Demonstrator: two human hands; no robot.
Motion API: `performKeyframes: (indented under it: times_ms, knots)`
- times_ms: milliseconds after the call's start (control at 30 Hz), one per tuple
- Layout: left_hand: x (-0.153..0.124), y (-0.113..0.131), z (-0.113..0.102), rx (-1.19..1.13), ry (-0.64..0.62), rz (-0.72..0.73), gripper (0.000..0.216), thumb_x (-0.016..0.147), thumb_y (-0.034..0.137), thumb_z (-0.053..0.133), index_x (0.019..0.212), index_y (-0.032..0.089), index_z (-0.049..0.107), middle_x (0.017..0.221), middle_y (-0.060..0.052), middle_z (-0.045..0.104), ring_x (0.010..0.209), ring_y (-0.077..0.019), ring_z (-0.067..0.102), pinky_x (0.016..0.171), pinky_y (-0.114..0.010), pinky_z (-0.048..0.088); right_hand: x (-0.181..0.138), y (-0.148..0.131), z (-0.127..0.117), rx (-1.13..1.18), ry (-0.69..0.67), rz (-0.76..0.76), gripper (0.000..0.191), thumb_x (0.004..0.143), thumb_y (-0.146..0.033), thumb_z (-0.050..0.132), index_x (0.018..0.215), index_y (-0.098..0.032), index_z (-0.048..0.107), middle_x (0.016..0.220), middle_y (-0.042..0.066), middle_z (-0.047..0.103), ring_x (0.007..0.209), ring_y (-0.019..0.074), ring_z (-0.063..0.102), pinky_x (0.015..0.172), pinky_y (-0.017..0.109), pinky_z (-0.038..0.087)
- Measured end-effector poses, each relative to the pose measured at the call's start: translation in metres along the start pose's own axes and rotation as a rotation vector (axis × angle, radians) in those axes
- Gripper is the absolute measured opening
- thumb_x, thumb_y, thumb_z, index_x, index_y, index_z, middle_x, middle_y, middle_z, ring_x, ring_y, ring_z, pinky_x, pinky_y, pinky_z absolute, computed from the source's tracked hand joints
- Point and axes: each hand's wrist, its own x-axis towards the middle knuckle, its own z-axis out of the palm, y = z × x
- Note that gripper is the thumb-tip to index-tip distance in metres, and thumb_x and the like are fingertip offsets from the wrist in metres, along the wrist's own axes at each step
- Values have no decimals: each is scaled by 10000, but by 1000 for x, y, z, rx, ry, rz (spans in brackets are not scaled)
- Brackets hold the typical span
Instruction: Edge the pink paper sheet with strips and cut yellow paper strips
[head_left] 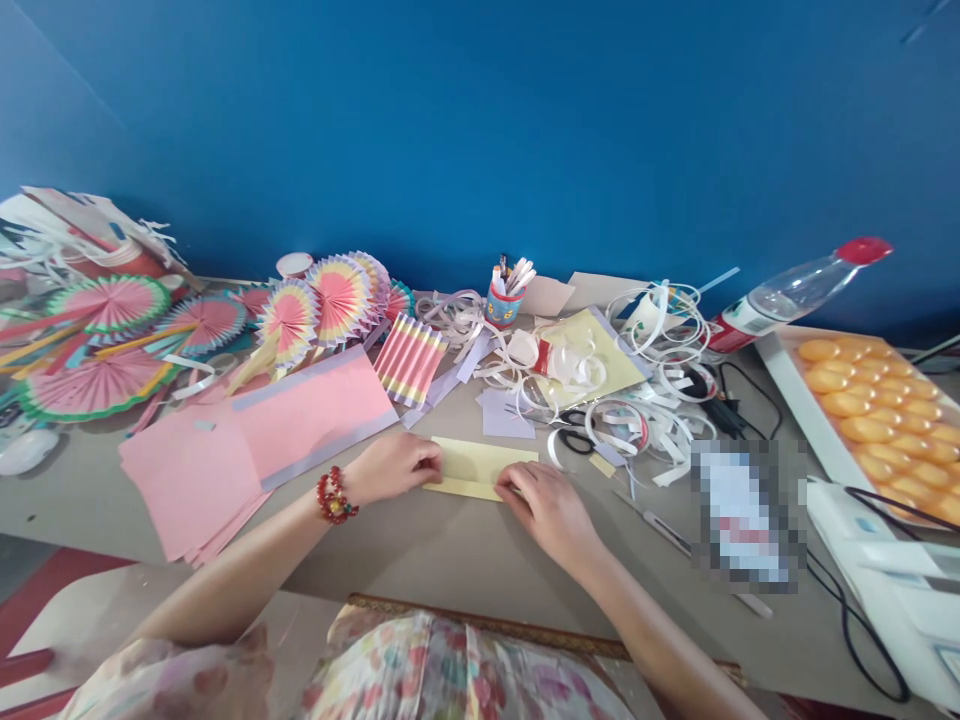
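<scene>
Both hands at work on a pale yellow, rectangular sheet of paper (487,462), lying on the grey worktop (405,550) near the middle of its near edge. A crease runs along the sheet's near long side.

Left hand (391,468): sheet's left end pinched between thumb and bent fingers; red beaded bracelet (336,496) at the wrist. Right hand (551,508): thumb and fingertips gripping the near right corner of the sheet.

Just beyond the left hand: a pleated paper piece striped pink, yellow and lilac (411,360). Toward the left edge of the worktop: a flat pink paper sheet with lilac borders (319,408), partly over a stack of plain pink paper sheets (191,480). Round, pleated, multicoloured paper fans (337,300) lie behind these.

At the far edge, near its middle: a blue cup holding pens (505,305). Right of the sheet: black-handled scissors (577,440) among curled white strips (645,435). Toward the far right corner: a clear plastic bottle with a red cap (799,292), tilted in view.
</scene>
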Motion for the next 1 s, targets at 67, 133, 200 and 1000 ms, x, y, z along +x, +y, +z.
performKeyframes:
  times_ms: [67, 133, 200, 1000]
  knots:
    - [-5, 4, 1, 6, 0, 4, 136, 906, 236, 579, 782, 206, 628, 762, 31, 653, 719, -137, 595, 648, -233, 356, -1, 0, -1, 3, -12, -19, 127, 976, -240, 512, 858, -213, 551, 829, 16, 653, 793, 185, 594, 746, 308, 397]
    - [-8, 6, 3, 13, 10, 5, 128, 921, 239, 561, 817, 206, 628, 826, 13, 657, 766, -149, 599, 670, -240, 361, -1, 1, -1, -11, -12, -21, 145, 985, -247, 493, 858, -212, 555, 831, 23, 650, 799, 190, 594, 753, 315, 395]
    - [-10, 7, 5, 19, 24, 2, 139, 931, 239, 548, 818, 204, 622, 843, 6, 648, 775, -152, 595, 675, -244, 362, -1, 1, 0, -26, -4, -12, 152, 986, -248, 487, 855, -210, 555, 822, 27, 649, 789, 192, 593, 748, 318, 391]
    - [-9, 4, 10, 69, 113, 4, 137, 945, 246, 545, 822, 203, 587, 846, 13, 609, 744, -140, 578, 658, -243, 375, 2, 0, 3, -14, 17, 32, 95, 951, -201, 533, 860, -224, 546, 824, 6, 677, 779, 187, 606, 745, 310, 384]
